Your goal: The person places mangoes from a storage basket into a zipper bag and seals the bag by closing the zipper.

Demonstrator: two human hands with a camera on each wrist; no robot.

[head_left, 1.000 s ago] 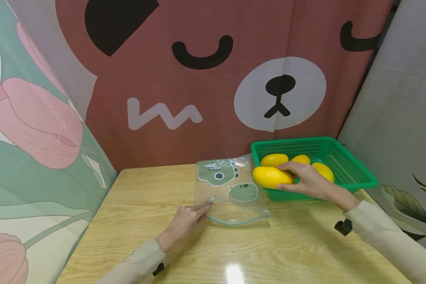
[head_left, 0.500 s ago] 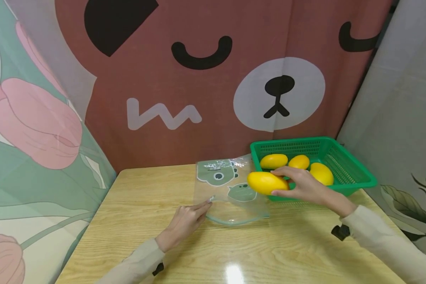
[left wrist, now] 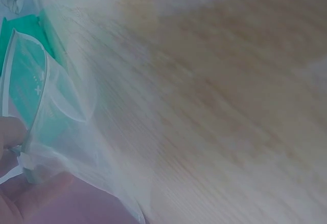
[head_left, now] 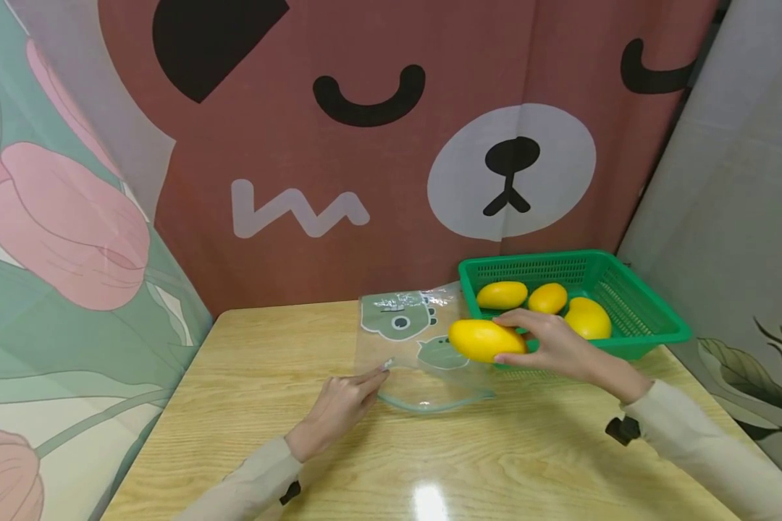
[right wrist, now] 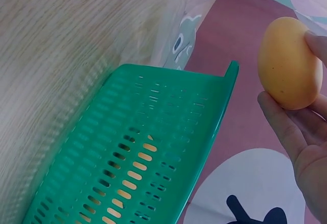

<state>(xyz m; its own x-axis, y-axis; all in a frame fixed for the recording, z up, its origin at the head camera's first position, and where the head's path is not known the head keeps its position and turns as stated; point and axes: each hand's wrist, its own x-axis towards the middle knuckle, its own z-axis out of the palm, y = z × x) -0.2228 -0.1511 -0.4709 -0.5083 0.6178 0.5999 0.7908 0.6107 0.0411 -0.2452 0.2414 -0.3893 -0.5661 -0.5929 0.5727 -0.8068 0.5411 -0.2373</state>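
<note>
A yellow mango (head_left: 486, 341) is held by my right hand (head_left: 554, 346), thumb on one side and fingers on the other. In the head view it overlaps the right part of a clear zip bag (head_left: 423, 387) printed with green cartoon shapes. The right wrist view shows the same mango (right wrist: 287, 63) raised beside the basket wall. My left hand (head_left: 342, 409) pinches the bag's left edge near its opening. In the left wrist view the bag's mouth (left wrist: 43, 81) gapes, with thumb and fingers gripping its rim.
A green perforated basket (head_left: 652, 304) stands at the table's back right with three mangoes inside, including one mango (head_left: 589, 318) near its front. A printed curtain (head_left: 287, 268) rises behind the wooden table (head_left: 267, 362).
My right hand has brought the mango leftward and slightly down, away from the basket's front rim and over the bag. The left hand keeps its place on the bag.
</note>
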